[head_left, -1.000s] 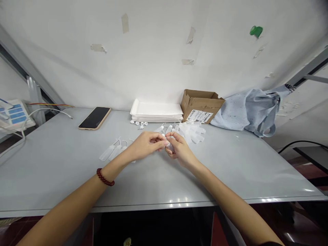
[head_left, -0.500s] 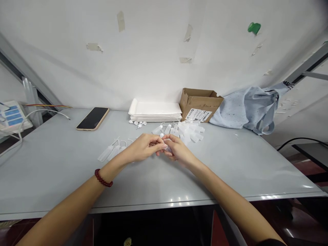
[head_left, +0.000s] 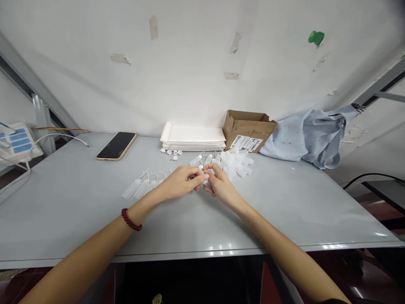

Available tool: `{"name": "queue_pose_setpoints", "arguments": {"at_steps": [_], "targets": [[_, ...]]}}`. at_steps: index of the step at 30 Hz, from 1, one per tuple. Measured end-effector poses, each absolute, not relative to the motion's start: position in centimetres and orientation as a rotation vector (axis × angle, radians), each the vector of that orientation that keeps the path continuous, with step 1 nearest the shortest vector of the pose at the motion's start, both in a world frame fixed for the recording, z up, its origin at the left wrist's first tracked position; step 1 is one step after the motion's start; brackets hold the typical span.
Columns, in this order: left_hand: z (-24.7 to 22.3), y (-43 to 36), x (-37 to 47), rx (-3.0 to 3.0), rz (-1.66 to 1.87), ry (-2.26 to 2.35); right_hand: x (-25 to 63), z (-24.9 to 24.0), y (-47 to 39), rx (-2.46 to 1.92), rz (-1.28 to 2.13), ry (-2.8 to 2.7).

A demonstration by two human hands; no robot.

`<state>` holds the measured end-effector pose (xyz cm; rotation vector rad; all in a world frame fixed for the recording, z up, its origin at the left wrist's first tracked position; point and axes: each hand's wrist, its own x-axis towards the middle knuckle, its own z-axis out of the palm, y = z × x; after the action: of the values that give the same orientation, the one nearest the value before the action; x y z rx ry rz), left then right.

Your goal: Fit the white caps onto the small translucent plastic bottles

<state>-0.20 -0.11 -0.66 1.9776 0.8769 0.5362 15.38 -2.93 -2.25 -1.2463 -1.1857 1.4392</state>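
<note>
On the grey desk (head_left: 284,211), a stack of white packets (head_left: 193,134) and a cardboard box (head_left: 247,133) sit at the back. Nearer, the person's left hand (head_left: 182,182) and right hand (head_left: 220,185) meet before a pile of translucent bottles (head_left: 237,162). The right pinches one small bottle (head_left: 207,184) between the hands; the left's fingertips press close, their exact grip hidden, with white caps (head_left: 175,152) beyond.
</note>
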Motion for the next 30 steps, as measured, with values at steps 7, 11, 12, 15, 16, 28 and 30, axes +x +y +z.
{"name": "queue_pose_setpoints", "arguments": {"at_steps": [7,11,12,15,16,28,30], "targets": [[-0.9,-0.3,0.0,2.244,0.588,0.871,15.2,-2.1,-2.9,-1.279,1.488,-1.152],[-1.4,-0.5,0.2,2.49,0.712,0.791,15.7,-2.1,-2.8,-1.273,1.661,-1.103],[-1.5,-0.5,0.2,2.541,0.738,0.776,15.8,-2.0,-2.8,-1.251,1.703,-1.094],[-1.9,-0.4,0.2,2.639,0.809,0.699,15.8,-2.1,-2.7,-1.238,1.704,-1.097],[-1.9,-0.3,0.1,2.652,0.848,0.669,15.7,-2.1,-2.7,-1.252,1.64,-1.11],[-0.9,-0.6,0.4,2.247,1.032,1.055,15.9,-3.7,-2.7,-1.264,0.758,-1.372],[-1.1,-0.7,0.6,2.23,0.878,1.055,15.8,-3.7,-2.9,-1.276,0.729,-1.404]]}}
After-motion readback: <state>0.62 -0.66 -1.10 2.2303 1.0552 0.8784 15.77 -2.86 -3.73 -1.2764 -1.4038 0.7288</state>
